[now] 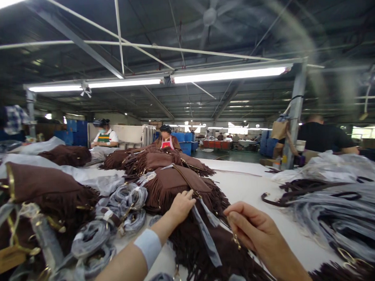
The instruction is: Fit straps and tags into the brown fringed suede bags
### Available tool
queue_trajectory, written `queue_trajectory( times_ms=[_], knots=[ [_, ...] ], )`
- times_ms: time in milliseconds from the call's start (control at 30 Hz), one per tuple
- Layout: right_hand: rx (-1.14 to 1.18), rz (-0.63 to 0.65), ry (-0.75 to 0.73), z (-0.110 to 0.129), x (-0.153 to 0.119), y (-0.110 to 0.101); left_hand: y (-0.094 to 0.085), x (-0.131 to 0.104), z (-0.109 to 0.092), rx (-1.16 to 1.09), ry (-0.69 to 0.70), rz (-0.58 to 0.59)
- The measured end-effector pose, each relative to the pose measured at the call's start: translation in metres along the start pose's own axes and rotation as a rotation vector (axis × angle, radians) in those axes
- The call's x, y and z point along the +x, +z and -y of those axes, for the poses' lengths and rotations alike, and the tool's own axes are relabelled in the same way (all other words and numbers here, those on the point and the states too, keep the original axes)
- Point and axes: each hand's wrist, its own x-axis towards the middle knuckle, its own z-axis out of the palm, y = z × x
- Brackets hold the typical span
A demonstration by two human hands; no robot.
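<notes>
A brown fringed bag (pixel 173 180) lies on the pile in the middle. My left hand (pixel 183 205), with a pale band at the wrist, reaches onto it, fingers bent together at its strap and metal hardware; what they hold is too small to tell. Strips of grey wrapping (pixel 206 234) hang just below that hand. On the right, my right hand (pixel 250 226) pinches a thin strap end, with a gold clasp (pixel 235 238) dangling beneath the fingers. Dark fringe (pixel 206 254) spreads between and below both hands.
Brown bags (pixel 50 180) and coiled wrapped straps (pixel 92 238) crowd the left. Bundled grey-wrapped straps (pixel 338 217) lie right on the white table (pixel 238 184). Two people (pixel 105 137) are across the table; another person in black (pixel 321 138) stands far right beside a post (pixel 294 112).
</notes>
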Motion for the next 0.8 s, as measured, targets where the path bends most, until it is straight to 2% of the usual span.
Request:
queue_trajectory(
  times_ms=[133,233,367,533,667,800],
  knots=[
    [0.032,-0.09,-0.004,0.001,0.0,-0.016,0.005,0.027,0.014,-0.047,-0.074,0.024],
    [0.048,-0.115,-0.023,-0.001,0.004,-0.02,-0.005,0.028,0.029,-0.154,-0.181,-0.01],
    [0.053,-0.098,-0.047,-0.004,0.009,-0.018,-0.03,0.009,0.045,-0.414,-0.332,-0.037],
    [0.015,0.039,-0.015,0.002,0.005,-0.002,-0.062,-0.023,0.049,-0.827,-0.466,-0.071],
    [-0.121,0.185,-0.012,0.006,-0.001,0.021,-0.087,-0.042,0.043,-1.095,-0.462,-0.135],
    [-0.375,0.251,-0.069,0.0,0.001,0.037,-0.112,-0.054,0.036,-1.324,-0.362,-0.24]
  ],
)
